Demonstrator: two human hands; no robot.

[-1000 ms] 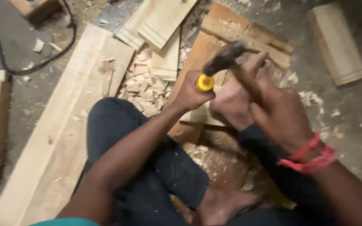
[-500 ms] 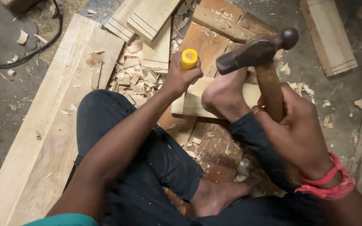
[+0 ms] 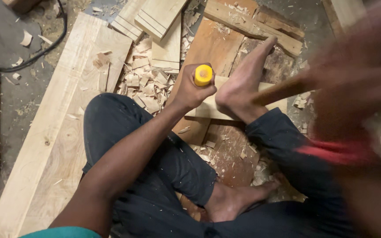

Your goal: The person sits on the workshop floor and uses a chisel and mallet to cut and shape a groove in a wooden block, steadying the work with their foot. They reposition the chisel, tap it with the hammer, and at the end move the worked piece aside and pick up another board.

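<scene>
My left hand (image 3: 190,90) is closed around a chisel with a yellow handle end (image 3: 203,75), held upright over a pale wood piece (image 3: 208,108). A bare foot (image 3: 243,86) presses down on that piece. My right hand (image 3: 353,83) is a motion blur at the right, raised high and gripping a wooden hammer handle (image 3: 283,90); the hammer head is out of view. A red band (image 3: 336,150) circles my right wrist.
A long pale plank (image 3: 62,132) lies at the left beside my knee. Wood chips (image 3: 144,86) are heaped behind the chisel. Stacked boards (image 3: 159,22) and darker planks (image 3: 252,22) lie beyond. A black cable (image 3: 27,55) curves at the upper left.
The hammer struck the chisel a second ago, then rose. Now my right hand is higher and blurred. My left hand stays on the chisel.
</scene>
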